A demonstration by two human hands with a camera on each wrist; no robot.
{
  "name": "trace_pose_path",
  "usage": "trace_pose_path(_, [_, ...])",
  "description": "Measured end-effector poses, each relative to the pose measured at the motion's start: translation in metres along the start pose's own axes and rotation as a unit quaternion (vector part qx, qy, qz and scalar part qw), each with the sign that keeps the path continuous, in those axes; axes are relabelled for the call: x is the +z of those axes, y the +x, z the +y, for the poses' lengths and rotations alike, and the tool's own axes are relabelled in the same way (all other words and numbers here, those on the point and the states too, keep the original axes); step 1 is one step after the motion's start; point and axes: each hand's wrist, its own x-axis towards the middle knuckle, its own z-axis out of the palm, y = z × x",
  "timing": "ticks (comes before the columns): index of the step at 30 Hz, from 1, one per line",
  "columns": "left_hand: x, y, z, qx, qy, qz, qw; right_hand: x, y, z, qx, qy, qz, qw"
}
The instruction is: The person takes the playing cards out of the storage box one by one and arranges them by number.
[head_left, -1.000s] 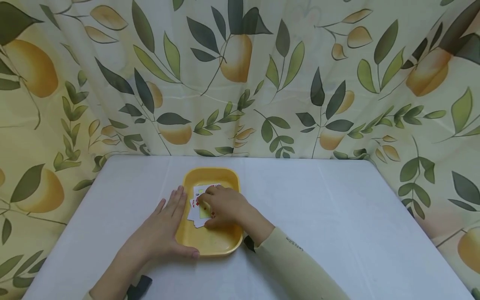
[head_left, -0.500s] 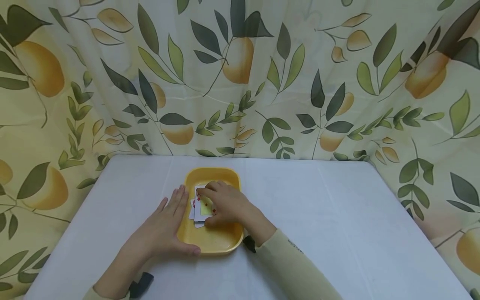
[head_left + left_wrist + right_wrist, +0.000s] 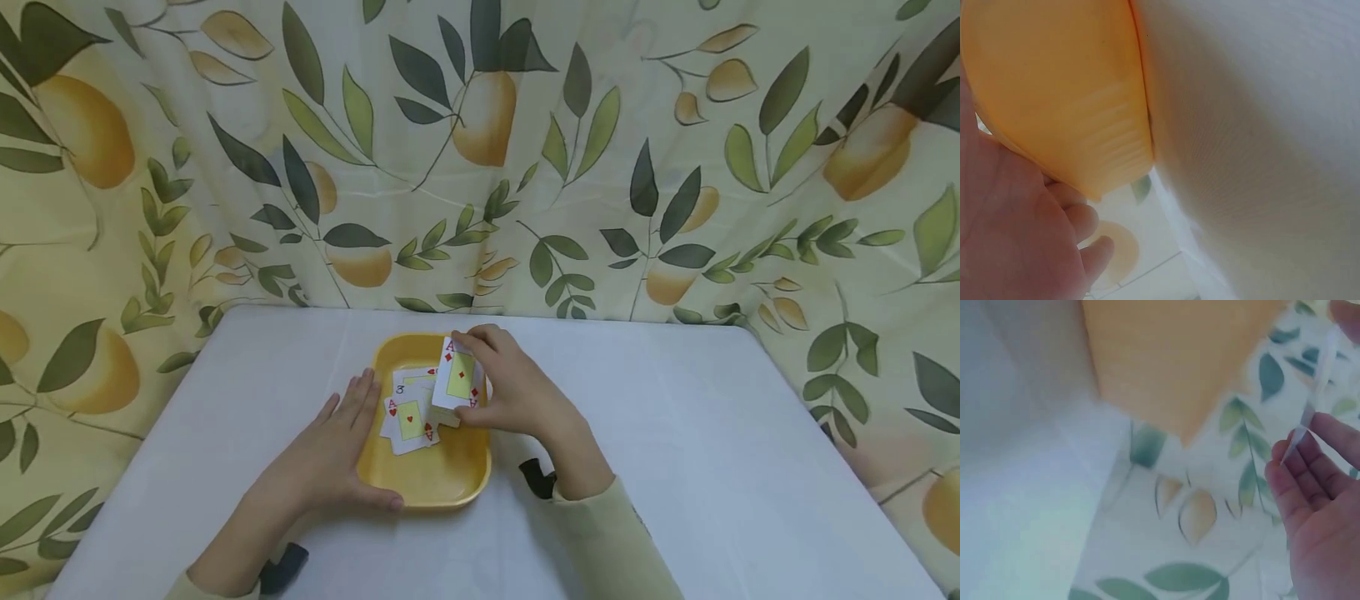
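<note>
Card stack (image 3: 458, 379), ace of diamonds (image 3: 462, 371) uppermost, is pinched by right hand (image 3: 517, 387), fingers partly curled, over right side of yellow tray (image 3: 423, 487), lower centre of head frame. Loose cards (image 3: 408, 408), ace of hearts (image 3: 410, 425) visible, are seen inside. Tray's left side is touched by left hand (image 3: 333, 454), fingers straight, thumb spread.

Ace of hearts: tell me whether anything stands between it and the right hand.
In the head view, the held cards, over the right side of the tray, stand between the right hand and the ace of hearts.
</note>
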Motion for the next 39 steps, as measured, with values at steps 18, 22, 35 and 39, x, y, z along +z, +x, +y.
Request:
trace_pose_path(18, [0.000,-0.002,-0.003,-0.005,0.003,0.000,1.0000,-0.025,-0.009,0.040,0.015,-0.014,0.035,0.9992])
trace_pose_path(22, [-0.001,0.000,-0.003,-0.003,0.001,0.000,1.0000,-0.030,-0.011,0.047,0.031,-0.014,0.031,0.9989])
trace_pose_path(35, [-0.001,0.001,0.001,-0.005,-0.001,-0.004,1.0000,-0.026,-0.017,0.068,0.098,-0.016,-0.008,0.9950])
trace_pose_path(39, [-0.001,0.001,0.001,-0.001,-0.004,-0.002,1.0000,-0.015,-0.015,0.075,0.116,-0.018,-0.040,0.9923])
